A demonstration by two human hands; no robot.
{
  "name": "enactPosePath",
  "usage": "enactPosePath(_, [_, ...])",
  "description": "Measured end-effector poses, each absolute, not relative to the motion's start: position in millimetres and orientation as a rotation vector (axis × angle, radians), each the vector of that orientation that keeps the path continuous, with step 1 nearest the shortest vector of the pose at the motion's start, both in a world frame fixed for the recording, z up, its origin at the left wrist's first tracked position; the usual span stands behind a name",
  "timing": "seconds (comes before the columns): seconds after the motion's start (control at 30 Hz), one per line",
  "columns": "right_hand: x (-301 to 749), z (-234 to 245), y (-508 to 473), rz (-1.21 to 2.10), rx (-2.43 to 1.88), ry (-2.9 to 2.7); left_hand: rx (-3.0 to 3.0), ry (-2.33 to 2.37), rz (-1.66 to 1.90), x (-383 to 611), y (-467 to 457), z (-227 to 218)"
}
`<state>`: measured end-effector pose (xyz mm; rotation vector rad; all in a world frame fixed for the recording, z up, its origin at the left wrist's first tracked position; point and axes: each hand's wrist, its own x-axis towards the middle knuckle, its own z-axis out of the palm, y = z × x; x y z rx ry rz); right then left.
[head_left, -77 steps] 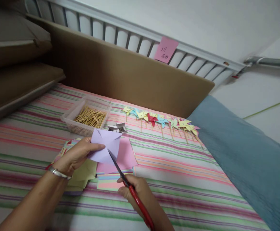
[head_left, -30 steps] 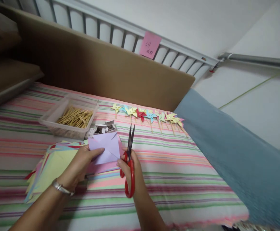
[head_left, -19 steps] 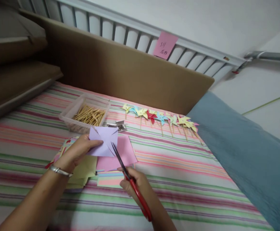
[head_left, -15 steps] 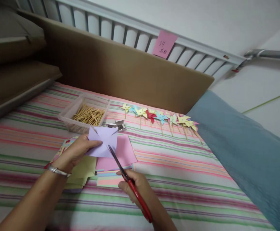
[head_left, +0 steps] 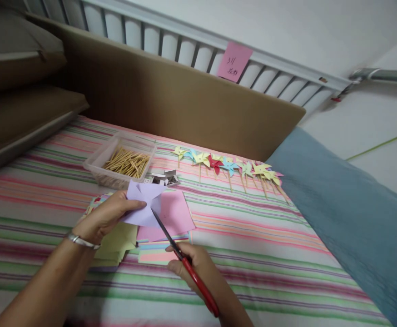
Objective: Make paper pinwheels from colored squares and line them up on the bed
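A square of purple paper [head_left: 143, 218] with slits running in from its corners is pinched by my left hand [head_left: 111, 211] at its left edge, thumb on top. My right hand [head_left: 198, 268] grips red-handled scissors [head_left: 175, 247], whose blades look closed, the tips at the paper's right part near its centre. Beneath the purple sheet lies pink paper [head_left: 178, 211] on a stack of coloured paper [head_left: 156, 257]. Yellow cut sheets [head_left: 116, 243] lie under my left wrist, partly hidden by it.
A clear plastic box [head_left: 94, 165] holds many thin wooden sticks [head_left: 127, 162]. Beside it sits a small open box [head_left: 166, 178] of tiny dark pieces. Several paper pinwheels on sticks [head_left: 230, 166] lie in a row along the cardboard panel [head_left: 185, 109]. A striped cloth [head_left: 270, 263] covers the table.
The scissors' tips have moved slightly up and left, further into the purple paper towards its centre. The slit on its right side now shows, and its corner flap bends. My left hand keeps its hold.
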<state>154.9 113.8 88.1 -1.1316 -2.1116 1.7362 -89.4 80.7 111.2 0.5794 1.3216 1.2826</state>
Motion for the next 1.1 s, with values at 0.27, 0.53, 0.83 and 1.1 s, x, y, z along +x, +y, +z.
enactPosePath(0.27, [157.6, 90.6, 116.8, 1.729, -1.112, -2.15, 0.56, 1.349, 1.333, -88.4, 80.4, 117.8])
enactPosePath(0.53, [158.1, 90.4, 116.9, 1.745, -1.093, -2.152, 0.579, 1.338, 1.317, -85.4, 81.2, 115.3])
enactPosePath(0.83, [156.3, 93.6, 116.0, 1.718, -1.114, -2.129, 0.552, 1.316, 1.331, -82.1, 80.8, 120.7])
enactPosePath(1.1, [156.4, 94.1, 117.1, 1.727, -1.092, -2.15, 0.569, 1.28, 1.321, -84.7, 80.5, 117.4])
